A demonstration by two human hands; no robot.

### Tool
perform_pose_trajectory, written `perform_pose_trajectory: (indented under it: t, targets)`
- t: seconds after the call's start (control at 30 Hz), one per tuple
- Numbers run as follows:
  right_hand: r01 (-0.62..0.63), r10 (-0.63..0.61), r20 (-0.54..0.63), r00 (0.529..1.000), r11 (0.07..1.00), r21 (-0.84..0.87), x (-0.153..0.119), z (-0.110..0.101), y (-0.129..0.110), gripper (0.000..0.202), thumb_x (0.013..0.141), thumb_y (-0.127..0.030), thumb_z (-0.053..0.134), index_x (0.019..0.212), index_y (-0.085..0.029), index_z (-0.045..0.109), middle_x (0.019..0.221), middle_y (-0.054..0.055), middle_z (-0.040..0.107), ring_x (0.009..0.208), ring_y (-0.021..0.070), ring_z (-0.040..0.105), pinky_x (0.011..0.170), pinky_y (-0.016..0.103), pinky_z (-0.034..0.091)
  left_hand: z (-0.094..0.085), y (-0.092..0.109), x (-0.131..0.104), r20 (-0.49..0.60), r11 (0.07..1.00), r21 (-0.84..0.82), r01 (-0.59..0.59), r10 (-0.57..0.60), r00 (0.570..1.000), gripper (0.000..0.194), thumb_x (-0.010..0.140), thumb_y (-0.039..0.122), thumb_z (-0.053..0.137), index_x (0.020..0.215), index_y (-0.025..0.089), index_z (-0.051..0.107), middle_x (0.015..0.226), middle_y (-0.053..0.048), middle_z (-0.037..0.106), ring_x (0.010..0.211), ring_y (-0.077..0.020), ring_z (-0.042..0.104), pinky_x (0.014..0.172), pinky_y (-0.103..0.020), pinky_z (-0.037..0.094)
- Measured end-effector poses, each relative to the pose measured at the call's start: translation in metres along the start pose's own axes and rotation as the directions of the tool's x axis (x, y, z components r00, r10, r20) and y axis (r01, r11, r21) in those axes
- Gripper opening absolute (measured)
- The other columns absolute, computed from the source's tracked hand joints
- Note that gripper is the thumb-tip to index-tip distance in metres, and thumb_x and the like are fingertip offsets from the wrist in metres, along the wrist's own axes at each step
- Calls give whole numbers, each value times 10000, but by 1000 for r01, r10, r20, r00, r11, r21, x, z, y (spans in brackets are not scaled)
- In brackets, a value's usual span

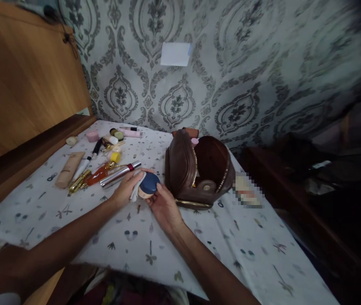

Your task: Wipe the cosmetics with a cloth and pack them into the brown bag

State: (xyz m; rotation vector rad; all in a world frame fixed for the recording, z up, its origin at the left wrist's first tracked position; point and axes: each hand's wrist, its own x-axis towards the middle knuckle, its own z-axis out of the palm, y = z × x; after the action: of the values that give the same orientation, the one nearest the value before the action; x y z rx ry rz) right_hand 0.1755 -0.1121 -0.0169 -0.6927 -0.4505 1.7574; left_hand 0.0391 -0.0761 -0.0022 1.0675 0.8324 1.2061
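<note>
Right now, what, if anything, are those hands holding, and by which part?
A round, blue-lidded cosmetic container: the left hand, with a white cloth, holds its left side; the right hand grips its right edge.

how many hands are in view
2: the left hand holds a white cloth against the blue-topped container, and the right hand holds the container's right side. No others show.

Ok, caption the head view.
Left hand and right hand hold a blue-topped container beside an open brown bag.
</note>
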Motion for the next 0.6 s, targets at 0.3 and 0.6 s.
perform_pose_trajectory:
  t: [0.3,0.6]
  targets:
    - [-10,10,-1,1000,999,43,4,-4,2,409,587,-444,893,838,-193,690,773,-1,697,669,125,583,630,234,456,1,1,3,-104,1000,-1,26,-26,994,388,716,506,736,907,168,723,763,-37,730,630,-177,664,574,-257,508]
    - [36,-36,-62,997,999,5,10,-8,13,473,585,-537,869,825,-187,661,779,4,697,705,138,611,674,253,479,-3,-6,-1,-85,972,220,-82,103,991,372,826,510,649,1001,190,724,863,-37,736,734,-165,673,669,-243,506]
